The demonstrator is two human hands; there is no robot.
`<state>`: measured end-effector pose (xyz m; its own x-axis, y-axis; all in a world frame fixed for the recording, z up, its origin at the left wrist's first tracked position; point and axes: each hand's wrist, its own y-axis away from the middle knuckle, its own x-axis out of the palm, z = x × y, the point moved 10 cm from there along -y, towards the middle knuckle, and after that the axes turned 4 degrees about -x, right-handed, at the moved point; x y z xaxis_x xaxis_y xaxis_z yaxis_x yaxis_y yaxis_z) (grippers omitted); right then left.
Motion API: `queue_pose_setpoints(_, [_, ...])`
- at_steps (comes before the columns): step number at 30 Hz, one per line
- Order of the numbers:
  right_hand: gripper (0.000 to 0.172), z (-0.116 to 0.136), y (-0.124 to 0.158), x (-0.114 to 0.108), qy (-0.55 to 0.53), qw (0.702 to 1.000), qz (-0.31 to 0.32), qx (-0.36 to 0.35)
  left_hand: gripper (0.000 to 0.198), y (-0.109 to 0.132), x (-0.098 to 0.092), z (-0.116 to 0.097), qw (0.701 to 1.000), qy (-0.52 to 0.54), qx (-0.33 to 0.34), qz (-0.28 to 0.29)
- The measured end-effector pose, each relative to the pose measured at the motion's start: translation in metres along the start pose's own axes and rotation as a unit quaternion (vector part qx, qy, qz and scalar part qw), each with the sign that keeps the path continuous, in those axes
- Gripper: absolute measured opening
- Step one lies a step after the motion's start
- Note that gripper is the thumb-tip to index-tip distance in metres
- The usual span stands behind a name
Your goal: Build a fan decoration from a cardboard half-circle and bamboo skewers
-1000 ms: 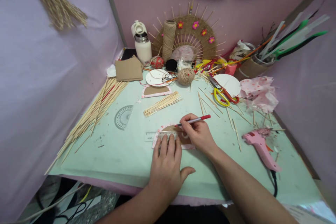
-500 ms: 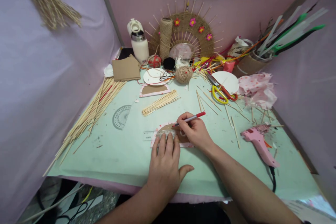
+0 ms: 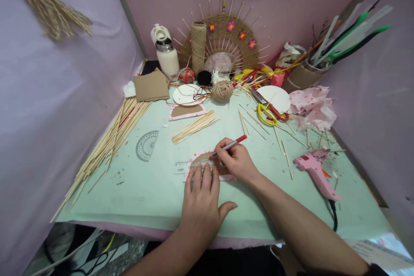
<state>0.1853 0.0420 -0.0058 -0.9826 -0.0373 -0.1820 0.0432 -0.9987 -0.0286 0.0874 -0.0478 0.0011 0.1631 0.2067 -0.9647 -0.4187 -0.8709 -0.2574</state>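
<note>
My left hand (image 3: 201, 200) lies flat with its fingers stretched out and thumb spread, its fingertips pressing on a clear ruler (image 3: 180, 167). Beneath the ruler is a half-round piece of brown cardboard (image 3: 203, 158) edged with pink-and-white patterned fabric. My right hand (image 3: 235, 159) pinches a grey pen with a red end (image 3: 230, 144). The pen's tip meets the cardboard just above the ruler, and the hand covers the piece's right part. Further back, a similar fabric-edged cardboard piece (image 3: 186, 111) rests on the table.
Thin wooden sticks (image 3: 194, 127) lie in a bundle, with longer sticks (image 3: 106, 146) and a protractor (image 3: 147, 145) leftward. On the right are a pink glue gun (image 3: 318, 173), yellow- and red-handled scissors (image 3: 268, 114) and crumpled fabric (image 3: 315, 105). Twine balls (image 3: 222, 91) and a bottle (image 3: 168, 61) stand behind.
The pen has shifted slightly left along the ruler in my right hand. My left hand keeps its place on the ruler. The whole view has moved a little.
</note>
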Motion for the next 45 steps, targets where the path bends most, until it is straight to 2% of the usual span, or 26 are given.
queue_pose_setpoints(9, [0.017,-0.0074,-0.0009,0.004,0.024,0.999,0.021,0.009,0.08,-0.0004,-0.0003,0.001,1.0,-0.005,-0.002,0.003])
queue_pose_setpoints(22, [0.019,-0.005,-0.0003,0.0036,0.038,0.999,0.016,0.013,0.081,0.0007,0.0054,0.0011,1.0,-0.003,-0.01,0.026])
queue_pose_setpoints(29, [0.018,-0.0103,0.0001,0.005,0.036,0.999,0.023,0.023,0.085,0.0004,-0.0005,-0.0001,1.0,-0.004,-0.002,-0.002])
queue_pose_setpoints(39, [0.019,-0.0068,-0.0006,0.0041,0.061,0.998,0.02,0.005,0.082,-0.0004,0.0012,0.001,1.0,-0.005,-0.01,0.015])
queue_pose_setpoints(45, [0.019,-0.0079,-0.0003,0.0049,0.066,0.997,0.028,0.001,0.084,-0.0003,-0.0001,0.0005,1.0,-0.005,-0.005,0.005])
